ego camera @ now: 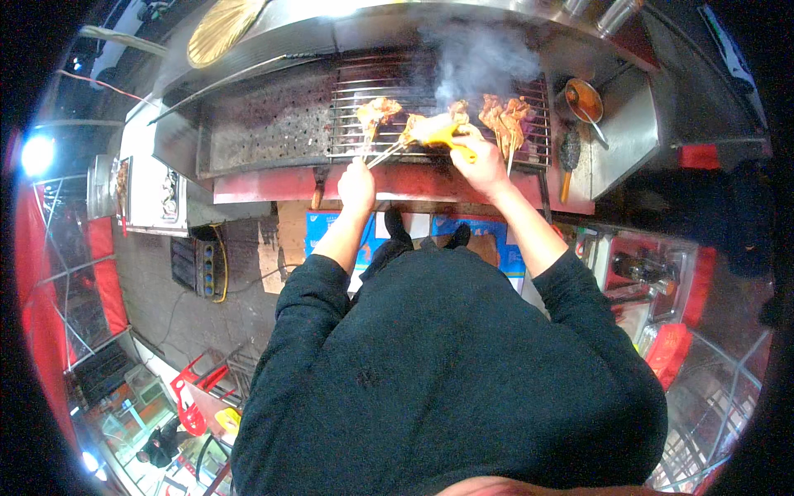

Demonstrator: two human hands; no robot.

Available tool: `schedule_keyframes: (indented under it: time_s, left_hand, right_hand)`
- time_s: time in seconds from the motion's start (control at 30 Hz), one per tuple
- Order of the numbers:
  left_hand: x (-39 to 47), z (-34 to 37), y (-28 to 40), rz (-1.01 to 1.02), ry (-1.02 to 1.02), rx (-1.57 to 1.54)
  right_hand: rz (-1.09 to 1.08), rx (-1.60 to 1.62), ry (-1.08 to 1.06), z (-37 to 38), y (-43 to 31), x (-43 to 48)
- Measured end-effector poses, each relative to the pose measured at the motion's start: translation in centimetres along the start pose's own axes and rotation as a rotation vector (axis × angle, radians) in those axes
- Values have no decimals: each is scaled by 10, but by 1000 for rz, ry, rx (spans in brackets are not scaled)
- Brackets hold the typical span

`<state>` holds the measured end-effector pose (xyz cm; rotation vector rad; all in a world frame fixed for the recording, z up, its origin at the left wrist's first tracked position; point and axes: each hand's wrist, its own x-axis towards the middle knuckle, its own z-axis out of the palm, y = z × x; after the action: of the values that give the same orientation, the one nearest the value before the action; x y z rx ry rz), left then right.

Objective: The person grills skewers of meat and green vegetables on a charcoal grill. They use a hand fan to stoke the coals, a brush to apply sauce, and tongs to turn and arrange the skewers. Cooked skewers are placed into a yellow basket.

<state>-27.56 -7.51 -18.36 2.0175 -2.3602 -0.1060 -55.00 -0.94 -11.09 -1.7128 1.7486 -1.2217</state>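
Several pieces of skewered meat lie on the bar grate [347, 146] of a long metal grill, with smoke rising behind them. My left hand [358, 186] is closed around skewer ends at the grate's front edge, below a piece of meat [377, 113]. In my right hand [482, 164] is a yellow-handled tool [441, 134], its pale head over the middle meat; glare and blur hide what kind of tool it is. Two more pieces of meat [505, 118] lie side by side to the right of that hand, their skewers pointing towards me.
A bowl of reddish sauce [584, 100] with a utensil in it and a wooden-handled brush [567, 162] lie right of the grate. A long metal rod [217, 87] crosses the grill's left part. A woven fan [224, 30] is behind. A tray table [152, 195] stands left.
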Motion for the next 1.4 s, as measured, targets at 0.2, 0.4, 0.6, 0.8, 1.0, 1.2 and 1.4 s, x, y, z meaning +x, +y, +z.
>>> schedule_keyframes:
  time_s: [0.2, 0.4, 0.6, 0.8, 1.0, 1.2, 1.4]
  left_hand:
    - [10, -8, -33, 94, -86, -208]
    - [15, -24, -39, -296, -1066, -1568]
    - [8, -3, -21, -573, -1551, -2141]
    - [3, 16, -30, -271, -1157, -1397]
    - [1, 15, -37, -351, -1160, -1491]
    - [0, 14, -37, -425, -1208, -1574]
    - [-2, 12, -39, -457, -1244, -1629]
  right_hand:
    - [322, 525, 56, -42, -38, -10]
    - [328, 537, 46, -63, -72, 5]
    - [231, 222, 127, 40, -44, 12]
    - [413, 80, 35, 59, -60, 36]
    - [221, -252, -255, 63, -81, 106]
    - [387, -191, -238, 70, -67, 118]
    - [670, 224, 76, 68, -59, 15]
